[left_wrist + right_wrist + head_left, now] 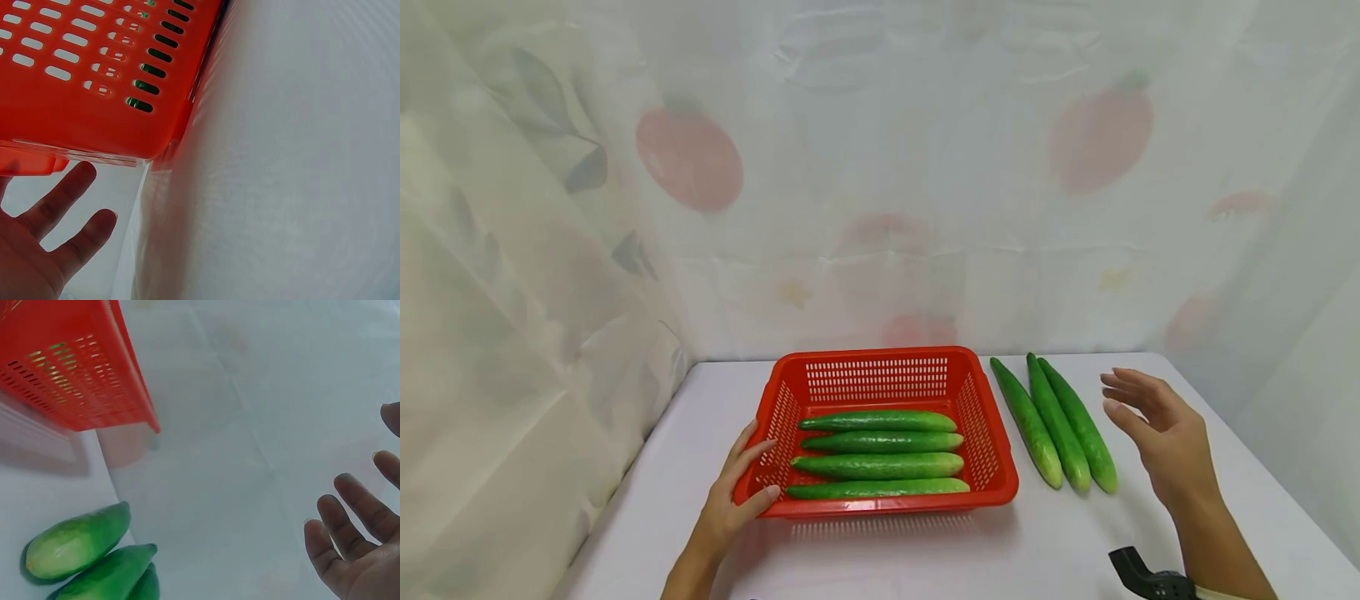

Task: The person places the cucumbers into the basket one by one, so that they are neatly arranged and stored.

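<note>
— Red plastic, that basket (880, 364): slotted walls, a rolled rim, a shallow rectangular shape. It stood near the middle of the white table (1060, 542), and four cucumbers (877, 454) lay side by side across its floor.

— What were the hands doing?

— The left hand (733, 500) rested against the basket's near left corner, fingers straight along the wall and rim, not curled round anything. The right hand (1157, 433) hovered above the table just right of the three loose cucumbers (1060, 425), fingers spread and relaxed, holding nothing and touching nothing.

— Which step would you say that was?

— I judged it a pause between pickups: four stowed, three lying close together on the cloth beside the basket, the right hand empty and near them. A next move, as I read it, would call for lowering onto the nearest cucumber and closing round its middle, since the three lay touching and a careless grab could roll its neighbours.

— How would they handle?

— Long, slim, tapering, with a glossy, faintly bumpy skin; likely smooth enough to slip. The wrist view showed pale blunt tips.
</note>
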The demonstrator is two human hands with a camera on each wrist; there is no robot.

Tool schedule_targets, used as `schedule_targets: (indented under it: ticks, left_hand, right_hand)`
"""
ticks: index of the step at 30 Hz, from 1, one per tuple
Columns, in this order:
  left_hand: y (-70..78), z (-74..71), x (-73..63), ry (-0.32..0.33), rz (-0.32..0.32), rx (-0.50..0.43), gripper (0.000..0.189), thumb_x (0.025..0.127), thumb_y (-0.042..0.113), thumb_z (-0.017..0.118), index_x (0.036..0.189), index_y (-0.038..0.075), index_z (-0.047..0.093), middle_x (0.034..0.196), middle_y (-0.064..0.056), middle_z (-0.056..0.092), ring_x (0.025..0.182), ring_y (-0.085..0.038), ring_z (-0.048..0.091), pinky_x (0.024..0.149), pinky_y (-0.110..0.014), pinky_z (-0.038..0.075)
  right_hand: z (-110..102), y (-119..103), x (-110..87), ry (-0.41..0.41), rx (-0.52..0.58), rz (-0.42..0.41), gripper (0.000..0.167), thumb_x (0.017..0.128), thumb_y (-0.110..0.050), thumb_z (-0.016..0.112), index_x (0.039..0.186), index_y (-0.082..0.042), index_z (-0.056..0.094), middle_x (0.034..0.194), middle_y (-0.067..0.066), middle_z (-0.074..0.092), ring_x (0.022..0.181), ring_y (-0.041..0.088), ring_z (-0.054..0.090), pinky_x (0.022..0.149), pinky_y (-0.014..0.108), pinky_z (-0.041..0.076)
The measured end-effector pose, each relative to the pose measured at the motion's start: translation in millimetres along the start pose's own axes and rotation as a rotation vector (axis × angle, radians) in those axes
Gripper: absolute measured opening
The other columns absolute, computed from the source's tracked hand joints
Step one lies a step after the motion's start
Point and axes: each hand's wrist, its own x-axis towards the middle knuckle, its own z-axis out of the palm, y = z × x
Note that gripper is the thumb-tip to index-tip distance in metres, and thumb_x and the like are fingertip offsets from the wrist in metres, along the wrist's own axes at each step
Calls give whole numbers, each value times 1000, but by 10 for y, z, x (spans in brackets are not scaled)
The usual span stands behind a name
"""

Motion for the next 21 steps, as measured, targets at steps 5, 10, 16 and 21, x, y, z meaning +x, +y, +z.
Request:
schedule_targets:
  ticks: [5, 10, 16, 21]
  left_hand:
    - [14, 6, 5, 11, 13, 1, 53, 84, 7, 65, 136, 5, 53, 157, -4, 20, 137, -24, 23, 95, -18, 34]
    - [7, 20, 2, 20, 18, -6, 55, 82, 4, 65, 136, 4, 53, 157, -6, 21, 136, -26, 25, 94, -17, 34]
    - [23, 18, 2, 19, 9, -35, 54, 83, 5, 65, 135, 4, 53, 157, -4, 20, 137, -24, 24, 94, -18, 35]
    - [19, 9, 8, 11, 17, -32, 52, 84, 6, 65, 135, 4, 53, 157, -4, 19, 138, -24, 23, 96, -18, 34]
  right_hand:
    - [-46, 118, -53, 39, -22, 14, 42, 92, 5, 60, 133, 2, 52, 121, 6, 61, 111, 13, 56, 87, 14, 41]
    - [-83, 244, -120, 78, -70, 61, 43, 92, 3, 62, 134, -1, 53, 119, 0, 63, 108, 9, 57, 85, 13, 42]
    - [-114, 429, -170, 104, -106, 116, 43, 92, -2, 63, 134, -3, 53, 119, -2, 63, 108, 7, 56, 84, 12, 42]
    - [-121, 593, -218, 119, -221, 173, 43, 94, -10, 63, 136, -7, 53, 119, -5, 62, 106, 2, 55, 81, 10, 42]
